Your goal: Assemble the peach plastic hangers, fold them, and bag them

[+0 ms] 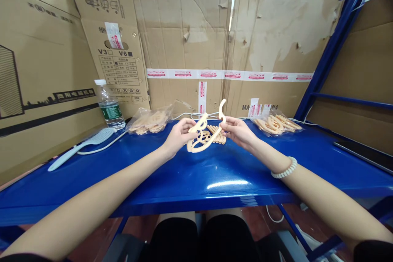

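Observation:
A cream plastic piece that looks like a folding clothes hanger (203, 147) is held up above the blue table, its curved hook end pointing upward on the right. My left hand (179, 136) pinches its left end, thumb and fingers closed round it. Near the hook, my right hand (237, 132) grips the other side between thumb and fingers. Behind and below the held piece lie several similar cream hanger parts (220, 137), partly hidden by it and by my left hand.
On the blue table (184, 180), a clear bag of cream parts (150, 121) lies left, another bag (276, 124) right. A water bottle (110, 108), a pale hairbrush (97, 136) and a white cable stand or lie at left. A dark flat device (365, 155) lies far right. Cardboard walls (184, 32) enclose the back.

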Motion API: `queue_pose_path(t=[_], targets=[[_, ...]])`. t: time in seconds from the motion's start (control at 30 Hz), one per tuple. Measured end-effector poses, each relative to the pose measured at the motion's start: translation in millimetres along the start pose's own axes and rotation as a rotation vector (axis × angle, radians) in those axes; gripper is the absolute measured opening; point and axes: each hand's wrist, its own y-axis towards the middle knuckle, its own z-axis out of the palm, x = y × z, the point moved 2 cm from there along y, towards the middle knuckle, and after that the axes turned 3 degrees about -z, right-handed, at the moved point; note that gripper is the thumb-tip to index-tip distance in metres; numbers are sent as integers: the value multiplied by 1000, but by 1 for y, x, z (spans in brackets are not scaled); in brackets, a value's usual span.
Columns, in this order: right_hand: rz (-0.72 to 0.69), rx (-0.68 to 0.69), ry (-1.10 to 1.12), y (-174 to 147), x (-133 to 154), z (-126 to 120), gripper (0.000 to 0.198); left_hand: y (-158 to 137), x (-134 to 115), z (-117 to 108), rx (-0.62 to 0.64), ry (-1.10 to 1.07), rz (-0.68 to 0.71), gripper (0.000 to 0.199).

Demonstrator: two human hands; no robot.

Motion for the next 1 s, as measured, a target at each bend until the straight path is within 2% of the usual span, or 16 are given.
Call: queue_pose_path(t=[0.07,0.17,0.4,0.57,0.77,1.0], targets=[[32,86,-41,-3,-4,6,30,-3,-3,6,116,22,-32,28],[25,130,-65,-6,-8,12,32,-6,0,10,221,6,-89,20],[5,194,-68,-10,-10,19,34,-7,15,14,256,-193,-326,30],[-47,238,-113,-12,-10,21,31,-10,16,18,341,-200,-451,30],[-128,324,-285,-13,-3,24,27,-10,20,16,329,-69,-398,32],[-284,428,-561,-14,-2,22,20,-9,20,15,309,180,-161,25]])
